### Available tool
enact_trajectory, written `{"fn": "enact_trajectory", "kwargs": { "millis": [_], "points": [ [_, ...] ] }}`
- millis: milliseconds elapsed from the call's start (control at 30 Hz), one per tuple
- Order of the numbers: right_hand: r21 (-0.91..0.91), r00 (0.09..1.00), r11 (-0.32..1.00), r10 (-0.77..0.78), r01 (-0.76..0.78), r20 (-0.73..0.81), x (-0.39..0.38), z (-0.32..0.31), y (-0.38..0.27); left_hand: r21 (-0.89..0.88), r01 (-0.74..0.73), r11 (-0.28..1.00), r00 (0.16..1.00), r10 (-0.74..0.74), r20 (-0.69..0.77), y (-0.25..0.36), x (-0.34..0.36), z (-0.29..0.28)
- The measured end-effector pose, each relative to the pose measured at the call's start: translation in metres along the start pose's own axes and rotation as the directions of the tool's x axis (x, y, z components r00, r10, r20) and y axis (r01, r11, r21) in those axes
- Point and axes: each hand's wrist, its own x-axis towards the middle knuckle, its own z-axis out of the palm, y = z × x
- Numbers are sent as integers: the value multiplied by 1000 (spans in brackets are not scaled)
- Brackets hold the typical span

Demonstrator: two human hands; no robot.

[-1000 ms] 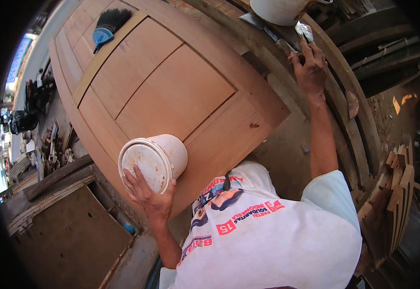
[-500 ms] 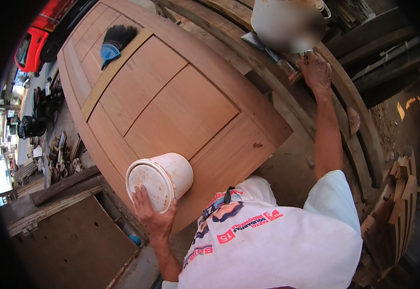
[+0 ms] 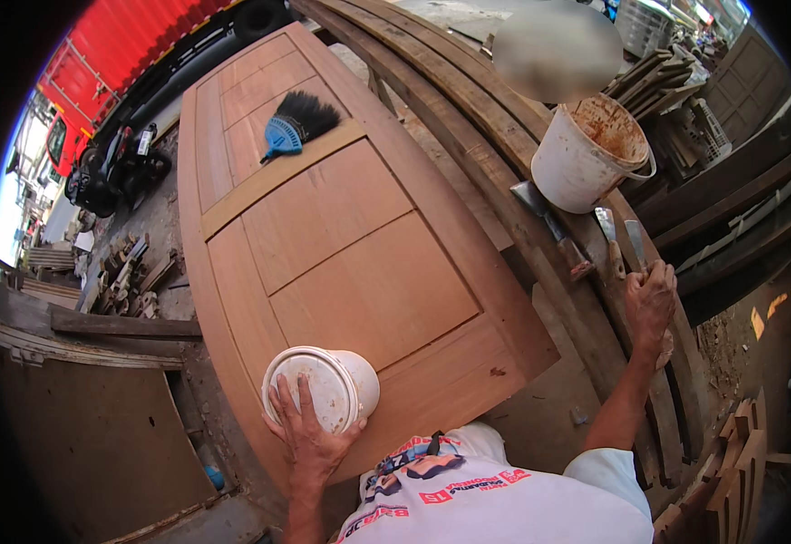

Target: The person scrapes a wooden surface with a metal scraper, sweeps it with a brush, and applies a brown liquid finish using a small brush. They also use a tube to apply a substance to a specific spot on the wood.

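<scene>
A white, round plastic tub with a smudged lid (image 3: 356, 381) sits on the near end of a reddish-brown panelled wooden door (image 3: 377, 272), the left hand (image 3: 314, 444) laid over its lid with the fingers spread and the thumb by the rim. Over the dark wooden beams (image 3: 468, 136) to the right, the right hand (image 3: 651, 295) has its fingers bunched around a flat metal-bladed scraper (image 3: 635, 239), beside a wooden-handled scraper (image 3: 615, 252) and near an open white bucket stained brown inside (image 3: 572, 159). Farther up the door lies a black-bristled brush with a blue head (image 3: 283, 136).
</scene>
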Motion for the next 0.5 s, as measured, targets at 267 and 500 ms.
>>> {"fn": "enact_trajectory", "kwargs": {
  "millis": [267,500],
  "points": [
    [849,801,385,-338,-361,494,-146,39,-170,-6,-65,998,996,64,-68,1,4,11],
    [956,670,294,-713,18,207,-226,-9,-294,-124,-81,989,996,77,-34,-11,4,4]
  ]
}}
